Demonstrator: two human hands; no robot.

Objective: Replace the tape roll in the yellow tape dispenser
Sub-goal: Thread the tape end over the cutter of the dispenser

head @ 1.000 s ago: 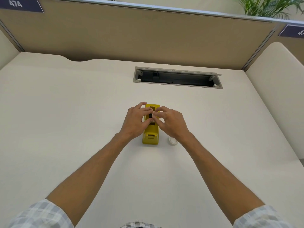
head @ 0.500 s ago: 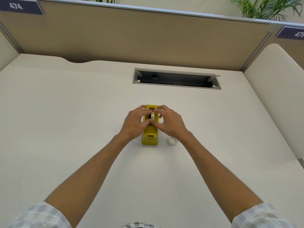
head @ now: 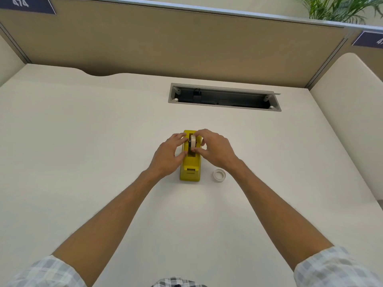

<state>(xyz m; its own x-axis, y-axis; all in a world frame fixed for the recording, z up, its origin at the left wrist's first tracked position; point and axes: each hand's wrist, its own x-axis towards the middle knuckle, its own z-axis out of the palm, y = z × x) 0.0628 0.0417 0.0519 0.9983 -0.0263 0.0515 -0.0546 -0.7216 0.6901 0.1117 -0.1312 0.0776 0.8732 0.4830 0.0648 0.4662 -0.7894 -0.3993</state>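
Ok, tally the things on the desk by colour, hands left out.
Yellow: 1, the tape dispenser.
White: 2, the tape roll pinched by the right hand over the dispenser's slot, and the tape roll on the desk right of the dispenser.
Total: 3.

Both hands — left hand (head: 167, 157), right hand (head: 215, 150) — pinch a tape roll (head: 193, 141) over the yellow dispenser (head: 190, 168).

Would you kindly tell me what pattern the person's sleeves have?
The sleeves are a pale grey-and-white check, seen in the head view.
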